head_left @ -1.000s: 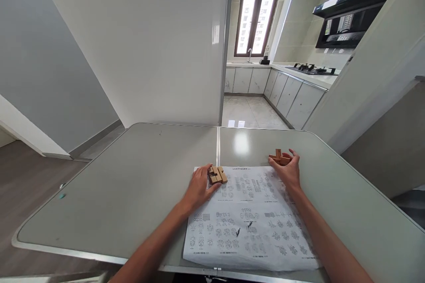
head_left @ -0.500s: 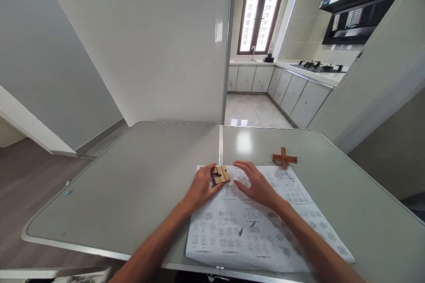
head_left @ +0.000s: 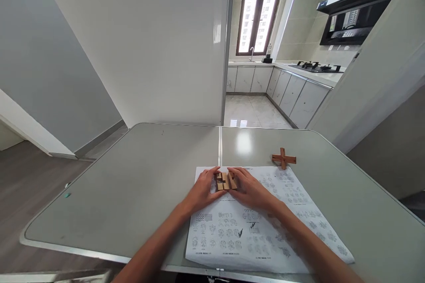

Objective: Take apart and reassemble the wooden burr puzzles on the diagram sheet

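Head view shows two bare hands meeting around a small cluster of light wooden blocks, which lies on a printed paper sheet near its far edge, left of the middle. The left hand has its grip closed about the cluster's left side, fingers along the far edge and thumb along the near one. The right hand grasps the right side in the same way, its fingertips and thumb about the end block, partly hiding it. Small dark notches show among the blocks.

Rows of small line drawings cover the sheet, with two dark tick marks toward its near half. A reddish-brown wooden cross lies at the sheet's far right edge, well apart from both hands. All this rests on a grey-green tabletop with a pale metal seam running away behind the blocks.
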Demonstrator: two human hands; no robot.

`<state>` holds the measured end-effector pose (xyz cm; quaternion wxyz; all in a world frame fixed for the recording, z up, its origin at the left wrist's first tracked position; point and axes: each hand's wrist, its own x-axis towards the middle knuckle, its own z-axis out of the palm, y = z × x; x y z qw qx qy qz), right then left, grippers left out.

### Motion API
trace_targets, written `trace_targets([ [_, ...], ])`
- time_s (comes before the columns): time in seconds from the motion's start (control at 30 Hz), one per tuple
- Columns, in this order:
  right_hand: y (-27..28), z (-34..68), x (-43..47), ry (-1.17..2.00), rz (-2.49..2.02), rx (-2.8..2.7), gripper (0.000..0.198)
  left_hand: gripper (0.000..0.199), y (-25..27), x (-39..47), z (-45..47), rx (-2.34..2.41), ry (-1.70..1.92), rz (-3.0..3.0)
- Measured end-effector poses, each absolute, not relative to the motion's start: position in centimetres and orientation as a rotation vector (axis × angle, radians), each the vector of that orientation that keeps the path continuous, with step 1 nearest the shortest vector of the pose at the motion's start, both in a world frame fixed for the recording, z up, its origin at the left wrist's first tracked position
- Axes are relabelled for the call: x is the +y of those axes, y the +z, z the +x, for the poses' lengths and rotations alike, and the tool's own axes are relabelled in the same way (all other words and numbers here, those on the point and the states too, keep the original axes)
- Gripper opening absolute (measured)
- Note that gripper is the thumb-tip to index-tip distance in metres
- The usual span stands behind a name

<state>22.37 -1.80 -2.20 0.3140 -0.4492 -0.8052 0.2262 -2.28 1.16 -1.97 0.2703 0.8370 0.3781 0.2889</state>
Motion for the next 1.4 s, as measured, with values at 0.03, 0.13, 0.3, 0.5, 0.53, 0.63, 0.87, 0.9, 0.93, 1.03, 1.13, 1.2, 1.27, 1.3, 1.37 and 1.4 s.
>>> trace_targets([
  [0.03,-2.2,22.5,-1.8,0.603,-1.189,-2.119,0.065,0.078,-1.9,1.2,-2.4,1.015,0.774,2.243],
  [0.13,-2.5,23.0,-1.4,0.663,-1.206,-2.061,0.061,0.080,-1.2,1.2,-2.8,0.994,0.755,2.161],
  [0.3,-2.9,23.5,-0.7,0.986,-1.153,-1.643,0.065,0.076,-0.1,1.5,-2.7,0.951,0.821,1.842],
  [0.5,-2.2,23.4,-0.7,1.473,-0.904,-1.110,0.053,0.074,0.0,1.5,-1.7,0.746,0.926,1.344],
  [0.53,-2.0,23.4,-0.7,1.532,-0.840,-1.053,0.051,0.070,0.1,1.5,-1.6,0.735,0.935,1.251],
  [0.63,-1.6,23.2,-0.8,1.692,-0.692,-0.872,0.050,0.058,0.6,1.6,-1.6,0.699,0.950,1.003],
  [0.87,-1.0,23.1,-1.4,1.878,-0.652,-0.868,0.056,0.063,1.1,2.0,-2.2,0.578,0.769,0.825],
  [0.9,-1.0,23.1,-1.4,1.877,-0.653,-0.886,0.054,0.063,1.1,2.0,-2.2,0.593,0.760,0.843],
  [0.93,-0.9,23.0,-1.5,1.869,-0.656,-0.904,0.051,0.061,1.0,2.0,-2.2,0.620,0.761,0.863],
  [1.03,-0.9,22.7,-1.6,1.827,-0.673,-0.949,0.041,0.055,1.1,1.9,-2.1,0.712,0.794,0.916],
  [1.13,-0.7,22.4,-1.7,1.810,-0.695,-0.954,0.036,0.053,1.3,1.7,-2.0,0.742,0.777,0.994],
  [1.2,-0.5,22.4,-1.9,1.829,-0.693,-0.943,0.033,0.054,1.4,1.6,-1.9,0.743,0.752,1.037],
  [1.27,-0.5,22.3,-2.0,1.858,-0.684,-0.946,0.033,0.050,1.5,1.5,-1.9,0.747,0.747,1.053],
  [1.3,-0.5,22.3,-2.1,1.871,-0.675,-0.957,0.034,0.047,1.5,1.4,-1.8,0.752,0.751,1.053],
  [1.37,-0.6,22.3,-2.2,1.886,-0.659,-0.992,0.037,0.045,1.5,1.3,-1.8,0.758,0.751,1.056],
  [1.4,-0.7,22.2,-2.3,1.886,-0.654,-1.015,0.039,0.045,1.5,1.3,-1.7,0.757,0.750,1.063],
])
